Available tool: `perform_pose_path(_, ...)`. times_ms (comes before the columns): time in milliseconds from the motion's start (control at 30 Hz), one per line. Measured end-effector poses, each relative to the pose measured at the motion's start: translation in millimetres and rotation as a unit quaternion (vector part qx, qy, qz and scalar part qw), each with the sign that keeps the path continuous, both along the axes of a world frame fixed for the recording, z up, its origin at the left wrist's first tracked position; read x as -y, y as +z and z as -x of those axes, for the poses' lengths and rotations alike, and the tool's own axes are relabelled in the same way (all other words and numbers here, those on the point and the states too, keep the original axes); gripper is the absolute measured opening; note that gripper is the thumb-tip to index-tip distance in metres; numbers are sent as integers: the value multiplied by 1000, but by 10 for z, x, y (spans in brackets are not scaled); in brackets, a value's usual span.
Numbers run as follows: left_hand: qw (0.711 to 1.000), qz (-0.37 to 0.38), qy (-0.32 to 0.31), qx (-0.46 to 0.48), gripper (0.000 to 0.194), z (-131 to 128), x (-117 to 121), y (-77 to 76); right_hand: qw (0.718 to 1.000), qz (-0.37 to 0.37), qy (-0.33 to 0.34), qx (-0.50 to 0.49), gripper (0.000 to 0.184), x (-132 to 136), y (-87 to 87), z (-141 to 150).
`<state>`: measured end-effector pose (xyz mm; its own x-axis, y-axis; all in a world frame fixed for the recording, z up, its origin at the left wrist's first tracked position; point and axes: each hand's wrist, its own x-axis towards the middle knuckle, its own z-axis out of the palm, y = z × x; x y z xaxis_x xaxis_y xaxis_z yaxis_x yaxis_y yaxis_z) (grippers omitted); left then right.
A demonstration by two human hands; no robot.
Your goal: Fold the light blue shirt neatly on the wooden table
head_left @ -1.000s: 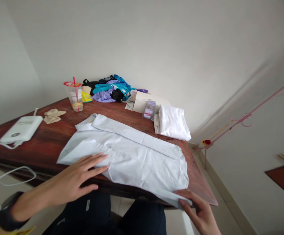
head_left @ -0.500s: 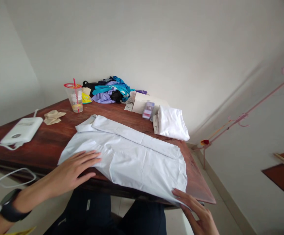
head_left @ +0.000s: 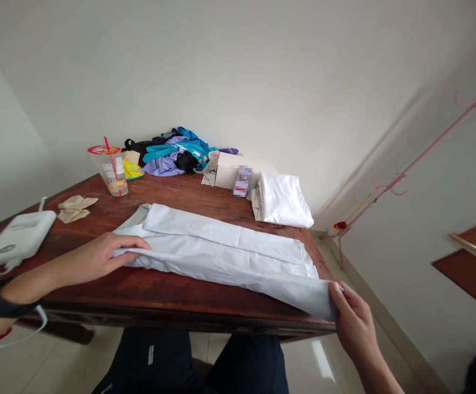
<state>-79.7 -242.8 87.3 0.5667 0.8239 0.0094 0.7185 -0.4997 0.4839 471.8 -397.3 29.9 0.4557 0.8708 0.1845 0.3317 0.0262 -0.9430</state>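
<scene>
A pale, light-grey collared shirt (head_left: 221,241) lies partly folded across the wooden table (head_left: 147,298), its far edge turned over into a long flat strip. My left hand (head_left: 117,253) pinches the shirt's near edge at the left, thumb below and fingers above the cloth. At the right end, my right hand (head_left: 350,312) grips the near corner between thumb and fingers. Between the two hands the near edge is lifted and doubled back over the shirt. The collar, at the far left end, is partly covered by the folded cloth.
Behind the shirt sit a folded white satiny cloth (head_left: 285,200), a white box (head_left: 225,169) and a heap of clothes (head_left: 180,150). A plastic cup with straw (head_left: 112,175), a brown napkin (head_left: 76,208) and a white corded device (head_left: 18,235) are at left. A pink rack (head_left: 422,158) leans right.
The shirt's near edge has risen from the table edge and come inward over the cloth. My left hand, flat before, now pinches the shirt; my right hand has lifted its corner.
</scene>
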Motion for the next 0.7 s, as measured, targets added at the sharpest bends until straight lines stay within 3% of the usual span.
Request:
perform_pose_path(67, 998, 34, 18, 43, 38, -50, -101, 45, 999, 32, -5, -34, 53, -136, 5, -94)
perform_pose_path(133, 993, 58, 74, 71, 48, -133, -204, -1, 998, 65, -1, -26, 52, -285, 6, -177)
perform_pose_path(200, 985, 75, 132, 83, 56, -228, -306, -109, 995, 92, 1, 36, 54, -444, -1, -244)
perform_pose_path(267, 983, 68, 150, 76, 56, -307, -389, -235, 984, 116, -1, 136, 54, -597, -14, -286)
perform_pose_path(367, 988, 4, 154, 5, 48, -369, -432, -382, 948, 149, -13, 280, 48, -776, -32, -281)
perform_pose_path(467, 971, -85, 184, -128, 48, -371, -346, -439, 912, 183, -18, 366, 42, -864, -30, -222)
perform_pose_path(567, 934, -201, 198, -219, 55, -393, -188, -382, 888, 224, -20, 400, 41, -885, 0, -170)
perform_pose_path(633, 918, -272, 191, -217, 59, -483, -87, -282, 875, 251, -34, 411, 40, -879, 31, -153)
perform_pose_path(700, 924, -313, 138, -172, 61, -661, -6, -170, 865, 272, -42, 420, 38, -866, 63, -144)
